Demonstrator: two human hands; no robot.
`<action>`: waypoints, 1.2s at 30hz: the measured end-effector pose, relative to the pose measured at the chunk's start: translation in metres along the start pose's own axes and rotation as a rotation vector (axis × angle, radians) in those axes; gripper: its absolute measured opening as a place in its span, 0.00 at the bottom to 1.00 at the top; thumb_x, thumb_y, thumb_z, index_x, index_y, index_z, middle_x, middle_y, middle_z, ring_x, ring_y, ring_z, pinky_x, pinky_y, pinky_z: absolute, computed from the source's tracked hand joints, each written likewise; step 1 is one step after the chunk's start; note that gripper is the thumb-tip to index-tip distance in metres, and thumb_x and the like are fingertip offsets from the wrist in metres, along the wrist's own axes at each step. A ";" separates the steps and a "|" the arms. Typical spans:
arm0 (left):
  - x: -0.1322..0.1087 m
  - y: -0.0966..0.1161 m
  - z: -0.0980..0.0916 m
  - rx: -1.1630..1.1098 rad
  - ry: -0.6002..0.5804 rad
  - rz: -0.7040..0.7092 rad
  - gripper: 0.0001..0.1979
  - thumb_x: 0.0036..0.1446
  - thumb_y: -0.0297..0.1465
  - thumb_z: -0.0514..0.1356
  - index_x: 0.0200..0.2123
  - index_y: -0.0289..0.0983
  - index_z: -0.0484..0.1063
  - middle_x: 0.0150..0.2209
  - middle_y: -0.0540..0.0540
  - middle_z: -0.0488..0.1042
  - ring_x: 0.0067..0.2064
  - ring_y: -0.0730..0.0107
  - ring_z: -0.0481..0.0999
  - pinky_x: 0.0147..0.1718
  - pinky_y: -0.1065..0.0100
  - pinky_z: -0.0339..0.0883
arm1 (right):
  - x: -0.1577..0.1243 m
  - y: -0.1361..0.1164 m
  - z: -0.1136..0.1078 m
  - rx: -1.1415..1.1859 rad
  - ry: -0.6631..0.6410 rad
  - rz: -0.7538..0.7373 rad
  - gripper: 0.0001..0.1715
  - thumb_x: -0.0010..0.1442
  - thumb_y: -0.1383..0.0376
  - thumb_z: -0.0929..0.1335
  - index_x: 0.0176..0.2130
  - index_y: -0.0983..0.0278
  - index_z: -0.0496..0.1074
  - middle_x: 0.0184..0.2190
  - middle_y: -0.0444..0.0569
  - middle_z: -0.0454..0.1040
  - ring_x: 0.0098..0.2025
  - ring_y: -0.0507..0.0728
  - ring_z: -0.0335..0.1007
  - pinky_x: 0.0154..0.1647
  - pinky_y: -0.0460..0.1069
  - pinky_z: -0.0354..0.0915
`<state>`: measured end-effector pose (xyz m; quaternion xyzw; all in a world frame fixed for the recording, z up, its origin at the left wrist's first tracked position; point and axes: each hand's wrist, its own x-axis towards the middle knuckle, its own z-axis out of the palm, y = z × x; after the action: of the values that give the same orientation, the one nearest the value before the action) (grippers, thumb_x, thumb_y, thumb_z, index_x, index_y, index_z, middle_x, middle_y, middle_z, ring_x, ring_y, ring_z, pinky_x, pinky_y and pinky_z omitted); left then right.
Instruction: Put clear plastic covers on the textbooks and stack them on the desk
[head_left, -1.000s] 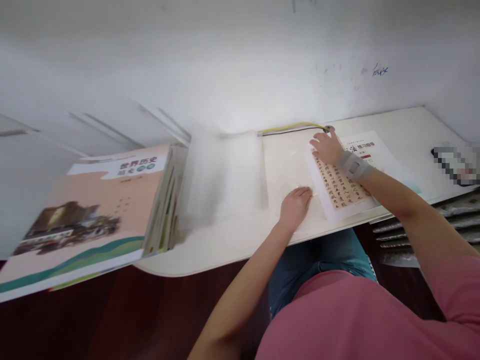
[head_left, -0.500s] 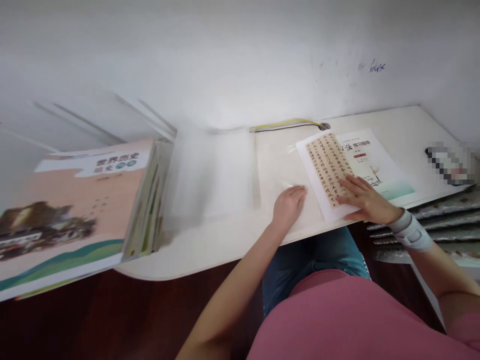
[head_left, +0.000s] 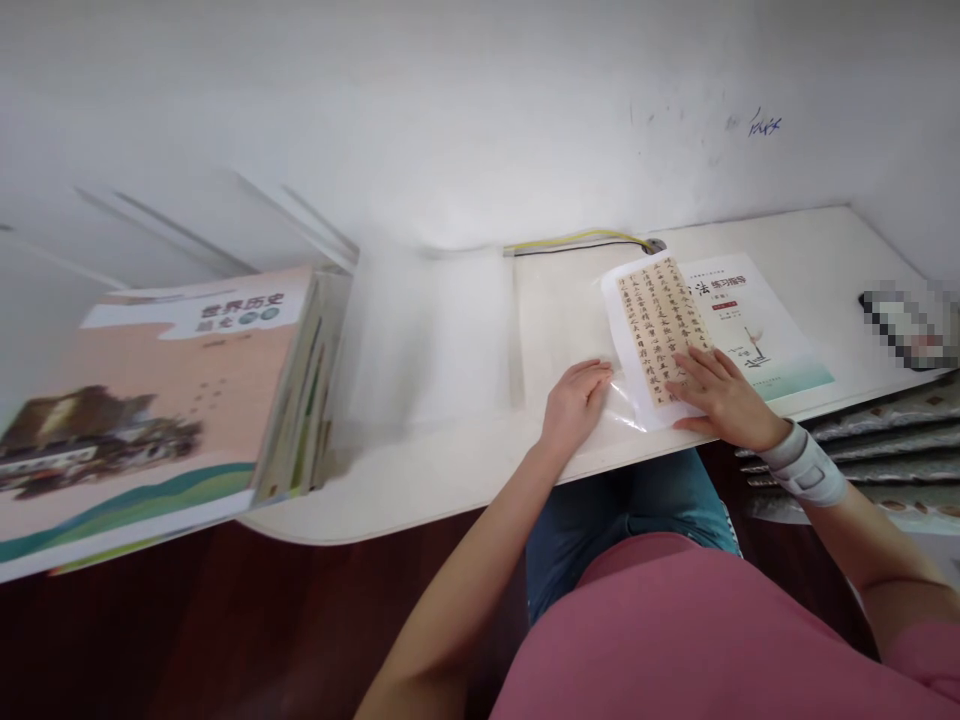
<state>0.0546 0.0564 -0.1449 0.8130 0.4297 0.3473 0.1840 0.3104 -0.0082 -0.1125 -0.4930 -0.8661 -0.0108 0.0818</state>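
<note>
Right hand (head_left: 724,398) spread flat on calligraphy sheet (head_left: 660,320); left hand (head_left: 576,405) loosely curled beside clear plastic film (head_left: 626,400), grip unclear; workbook (head_left: 757,320) beneath.

A white desk (head_left: 420,480) stands against a white wall (head_left: 450,120) marked with a small blue scribble (head_left: 764,124). A thick stack of books topped by a world history textbook (head_left: 187,390) lies at the desk's left end. A yellow cable (head_left: 574,240) runs along its back edge, a pixelated object (head_left: 911,328) sits at its right end, and dark wood flooring (head_left: 225,620) shows below it.
</note>
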 end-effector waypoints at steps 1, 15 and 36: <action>0.001 0.000 0.001 0.006 -0.003 0.005 0.14 0.65 0.31 0.50 0.42 0.39 0.76 0.45 0.46 0.79 0.52 0.66 0.74 0.52 0.58 0.70 | 0.000 -0.002 0.000 0.018 0.000 -0.009 0.29 0.58 0.49 0.67 0.56 0.57 0.69 0.64 0.57 0.58 0.68 0.68 0.47 0.64 0.69 0.48; 0.000 0.013 0.004 0.357 -0.144 -0.065 0.20 0.64 0.39 0.52 0.57 0.41 0.67 0.61 0.40 0.65 0.66 0.47 0.56 0.58 0.34 0.49 | 0.096 0.098 0.013 0.531 0.013 0.345 0.48 0.56 0.38 0.60 0.67 0.57 0.50 0.70 0.53 0.40 0.70 0.68 0.35 0.65 0.69 0.47; -0.001 0.006 0.006 0.394 -0.164 -0.138 0.19 0.62 0.33 0.53 0.55 0.39 0.68 0.61 0.37 0.66 0.65 0.43 0.56 0.56 0.32 0.53 | 0.110 0.071 0.041 0.315 -0.034 0.381 0.42 0.59 0.48 0.61 0.64 0.67 0.55 0.70 0.60 0.40 0.70 0.74 0.32 0.65 0.70 0.46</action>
<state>0.0619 0.0525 -0.1454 0.8273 0.5275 0.1758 0.0795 0.3108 0.1258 -0.1410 -0.6286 -0.7497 0.1484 0.1438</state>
